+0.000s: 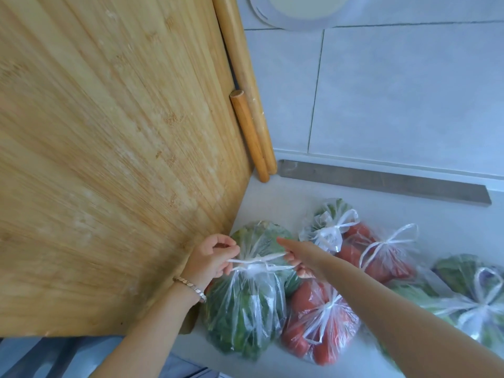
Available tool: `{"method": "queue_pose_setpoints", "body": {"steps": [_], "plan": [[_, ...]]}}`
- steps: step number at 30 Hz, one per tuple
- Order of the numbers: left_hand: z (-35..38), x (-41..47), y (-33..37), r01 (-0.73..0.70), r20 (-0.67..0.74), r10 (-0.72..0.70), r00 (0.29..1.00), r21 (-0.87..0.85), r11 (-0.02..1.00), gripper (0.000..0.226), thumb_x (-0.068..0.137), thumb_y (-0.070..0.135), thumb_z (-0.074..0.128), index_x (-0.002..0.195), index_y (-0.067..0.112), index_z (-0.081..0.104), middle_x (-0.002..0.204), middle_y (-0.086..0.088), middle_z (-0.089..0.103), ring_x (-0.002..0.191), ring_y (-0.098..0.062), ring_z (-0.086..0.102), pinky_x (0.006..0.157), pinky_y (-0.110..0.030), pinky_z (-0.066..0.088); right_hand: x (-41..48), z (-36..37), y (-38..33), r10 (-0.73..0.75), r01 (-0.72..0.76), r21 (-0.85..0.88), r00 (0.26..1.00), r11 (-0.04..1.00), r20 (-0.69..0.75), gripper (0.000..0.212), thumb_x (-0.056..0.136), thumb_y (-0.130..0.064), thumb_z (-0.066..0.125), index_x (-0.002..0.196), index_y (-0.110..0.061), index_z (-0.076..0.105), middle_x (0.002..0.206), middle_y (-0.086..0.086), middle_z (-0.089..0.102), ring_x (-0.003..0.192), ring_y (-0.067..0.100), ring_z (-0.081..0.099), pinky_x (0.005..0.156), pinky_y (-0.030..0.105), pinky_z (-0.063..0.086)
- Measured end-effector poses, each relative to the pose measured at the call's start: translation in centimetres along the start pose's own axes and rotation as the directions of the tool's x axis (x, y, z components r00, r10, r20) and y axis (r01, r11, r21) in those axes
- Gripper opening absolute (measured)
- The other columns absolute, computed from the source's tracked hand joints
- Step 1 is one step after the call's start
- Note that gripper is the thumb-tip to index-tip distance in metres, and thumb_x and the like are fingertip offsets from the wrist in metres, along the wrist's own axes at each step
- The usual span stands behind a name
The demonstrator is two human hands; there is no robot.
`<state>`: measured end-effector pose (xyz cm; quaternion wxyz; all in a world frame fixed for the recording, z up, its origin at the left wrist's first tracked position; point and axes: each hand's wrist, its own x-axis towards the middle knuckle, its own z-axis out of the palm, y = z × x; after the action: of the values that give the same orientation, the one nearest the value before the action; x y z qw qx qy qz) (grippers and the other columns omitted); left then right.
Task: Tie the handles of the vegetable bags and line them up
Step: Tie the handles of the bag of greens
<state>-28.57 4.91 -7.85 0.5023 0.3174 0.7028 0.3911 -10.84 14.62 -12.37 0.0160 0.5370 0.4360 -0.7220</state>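
Observation:
A clear plastic bag of green vegetables [242, 317] stands on the white counter [341, 197] beside the big wooden board. My left hand [211, 257] pinches one white handle strand of this bag and my right hand [300, 259] pinches the other, the strands stretched taut over a knot [255, 267] at the bag's neck. Around it lie tied bags: one of red tomatoes [319, 323] just right of it, another of red tomatoes [381, 257] behind, a small bag of greens [330, 227] at the back, and a bag of greens [474, 301] at far right.
A large bamboo board [109, 159] leans on the left, with two wooden rolling pins [248, 126] propped against the tiled wall [409, 91]. A grey metal strip [381, 181] lies along the wall's foot. Bare counter shows behind the bags.

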Motion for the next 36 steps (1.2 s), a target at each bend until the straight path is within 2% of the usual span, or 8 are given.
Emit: {"method": "queue_pose_setpoints", "body": {"steps": [4,7,13,16,20,23,32,36], "plan": [[0.3,-0.5,2.0,-0.142,0.046,0.172,0.984,0.785,0.604,0.030,0.081,0.045,0.060,0.060,0.026,0.048,0.048,0.009,0.041,0.046,-0.004,0.037,0.044,-0.020,0.027,0.1,1.3,-2.1,-0.179,0.181,0.014,0.980,0.983,-0.085,0.022,0.087,-0.030,0.059,0.088,-0.008,0.061,0.060,-0.002,0.041,0.055,0.012,0.040,0.061,0.021,0.042],[0.8,-1.0,2.6,-0.274,0.193,0.234,0.953,0.878,0.393,0.043,0.088,0.043,0.049,0.053,0.024,0.036,0.048,0.003,0.037,0.044,-0.009,0.033,0.043,-0.022,0.025,0.1,1.1,-3.2,-0.145,0.151,0.251,0.988,0.956,-0.043,0.029,0.087,-0.021,0.060,0.061,-0.015,0.049,0.049,-0.003,0.037,0.049,0.010,0.041,0.051,0.018,0.036],[0.8,-1.9,2.1,-0.606,0.525,0.331,0.784,0.537,0.587,0.040,0.079,0.027,0.050,0.044,0.021,0.032,0.039,0.005,0.026,0.041,-0.007,0.030,0.056,-0.019,0.034,1.8,0.5,-3.5,0.047,0.014,0.358,0.986,0.934,-0.159,0.037,0.090,-0.016,0.051,0.056,-0.016,0.035,0.042,-0.002,0.031,0.034,0.008,0.025,0.029,0.012,0.016],[0.4,-2.2,0.9,-0.674,0.544,0.399,0.738,0.565,0.475,0.032,0.070,0.019,0.039,0.045,0.018,0.020,0.039,0.006,0.016,0.041,-0.010,0.022,0.068,-0.025,0.041,2.2,0.5,-3.7,0.123,-0.024,0.399,0.967,0.916,-0.223,0.029,0.088,-0.011,0.045,0.060,-0.015,0.038,0.046,-0.001,0.033,0.026,0.008,0.028,0.029,0.008,0.018],[-0.2,-1.9,-0.4,-0.321,0.266,0.190,0.945,0.863,0.390,0.046,0.093,0.041,0.034,0.053,0.018,0.037,0.041,0.002,0.033,0.041,-0.013,0.035,0.052,-0.027,0.039,1.8,0.7,-4.5,0.000,0.010,0.039,0.966,0.999,-0.259,0.029,0.084,-0.020,0.058,0.060,-0.011,0.044,0.051,0.003,0.036,0.040,0.013,0.025,0.030,0.013,0.020],[-0.5,-2.0,-0.8,-0.313,0.274,0.153,0.950,0.821,0.477,0.036,0.093,0.042,0.040,0.069,0.024,0.059,0.042,0.001,0.042,0.041,-0.008,0.041,0.046,-0.020,0.031,1.0,0.1,-4.8,-0.074,0.042,-0.229,0.988,0.973,-0.135,0.028,0.081,-0.031,0.066,0.063,-0.010,0.060,0.052,0.001,0.036,0.041,0.012,0.021,0.032,0.017,0.020],[-1.3,-2.8,1.6,-0.285,0.507,-0.041,0.861,0.548,0.786,0.038,0.095,0.017,0.045,0.058,0.018,0.056,0.035,0.008,0.045,0.038,-0.001,0.043,0.064,-0.003,0.040,2.2,1.1,-2.0,-0.078,0.025,-0.162,0.942,0.987,-0.327,0.038,0.088,-0.034,0.058,0.058,-0.012,0.051,0.049,-0.002,0.035,0.039,0.011,0.027,0.039,0.020,0.026],[-2.1,-0.5,1.1,-0.027,0.191,-0.112,0.975,0.604,0.797,0.038,0.094,0.021,0.045,0.059,0.014,0.057,0.040,0.005,0.051,0.042,-0.011,0.047,0.065,-0.026,0.046,1.9,1.2,-1.8,-0.139,0.094,-0.132,0.909,0.987,-0.394,0.041,0.090,-0.031,0.052,0.052,-0.015,0.052,0.053,0.002,0.047,0.047,0.014,0.042,0.051,0.024,0.035]]}}
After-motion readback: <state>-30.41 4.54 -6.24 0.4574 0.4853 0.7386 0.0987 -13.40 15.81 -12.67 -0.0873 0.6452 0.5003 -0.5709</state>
